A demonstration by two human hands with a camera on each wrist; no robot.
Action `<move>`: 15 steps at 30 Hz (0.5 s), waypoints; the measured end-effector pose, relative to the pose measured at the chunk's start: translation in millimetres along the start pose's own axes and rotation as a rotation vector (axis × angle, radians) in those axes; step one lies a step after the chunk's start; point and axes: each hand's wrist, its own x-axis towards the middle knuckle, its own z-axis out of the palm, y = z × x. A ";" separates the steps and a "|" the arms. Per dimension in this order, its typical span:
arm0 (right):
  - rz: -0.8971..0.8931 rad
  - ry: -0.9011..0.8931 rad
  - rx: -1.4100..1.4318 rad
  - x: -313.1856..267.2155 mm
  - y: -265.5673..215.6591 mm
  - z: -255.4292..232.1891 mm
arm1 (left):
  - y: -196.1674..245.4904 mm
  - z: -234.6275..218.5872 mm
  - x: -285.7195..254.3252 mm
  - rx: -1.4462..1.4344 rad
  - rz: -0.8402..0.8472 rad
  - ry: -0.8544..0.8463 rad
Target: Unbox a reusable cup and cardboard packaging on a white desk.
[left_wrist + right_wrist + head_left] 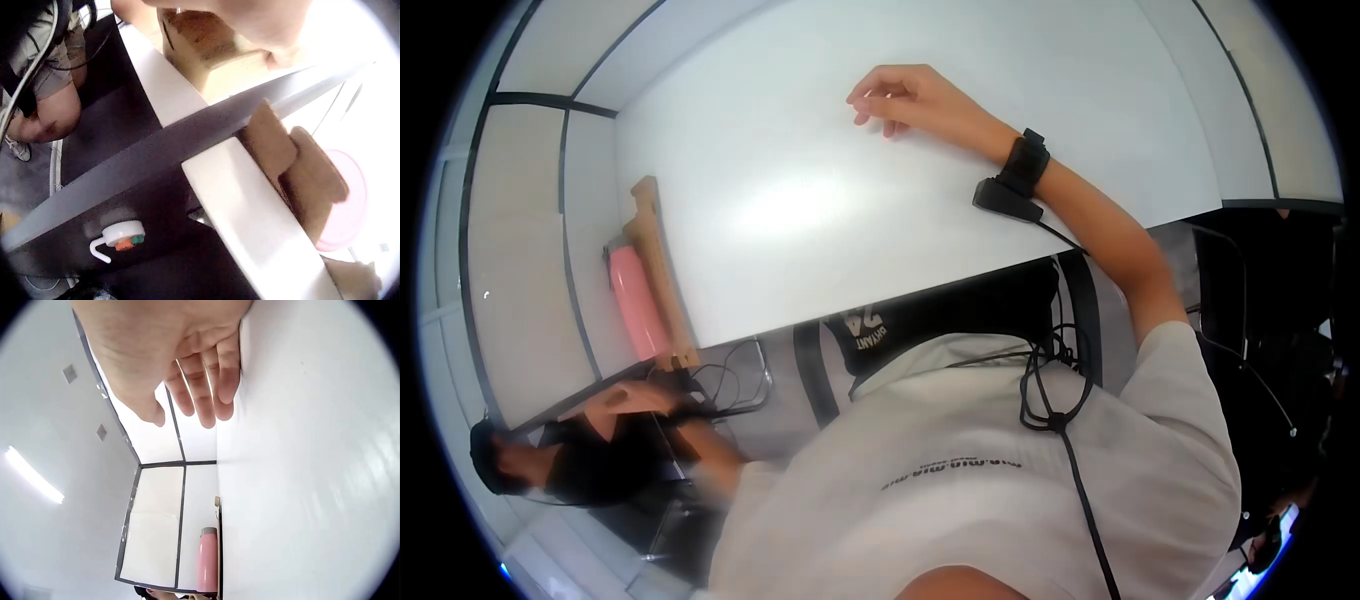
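My left hand (250,22) is at the top of the left wrist view, over a tan cardboard box (215,72); a fingertip curls at its side and the hand hides its upper part. In the head view this left hand (640,398) is blurred, past the near left corner of the white table (800,270), beside the partition. My right hand (905,98) lies over the table's far part, holding nothing. Its fingers (199,394) hang loosely bent in the right wrist view, the little-finger side close over the table top.
A pink bottle (638,300) stands at the table's left side beside a long cardboard piece (662,270). A partition (530,240) borders that side. Another person (590,460) sits beyond it. A white hook (122,234) is fixed on the dark panel below the table edge.
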 end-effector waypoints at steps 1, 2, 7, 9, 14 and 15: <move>-0.011 -0.002 0.004 -0.3 -0.8 1.0 | 38.4 19.5 -27.6 0.179 0.084 0.105; -0.023 -0.003 0.007 -0.1 -1.8 1.3 | 55.6 27.8 -40.8 0.355 0.168 0.210; -0.015 -0.010 -0.010 -6.0 2.9 -3.2 | 52.8 13.1 -67.6 0.241 0.358 0.255; -0.013 -0.005 -0.030 -4.8 3.4 -2.9 | 63.1 5.4 -67.4 0.206 0.327 0.220; -0.030 -0.012 -0.062 -4.2 4.4 -2.4 | 72.2 19.8 -81.9 0.181 0.395 0.182; -0.018 -0.010 -0.077 -3.9 4.8 -2.6 | 56.1 18.3 -74.8 0.107 0.491 0.120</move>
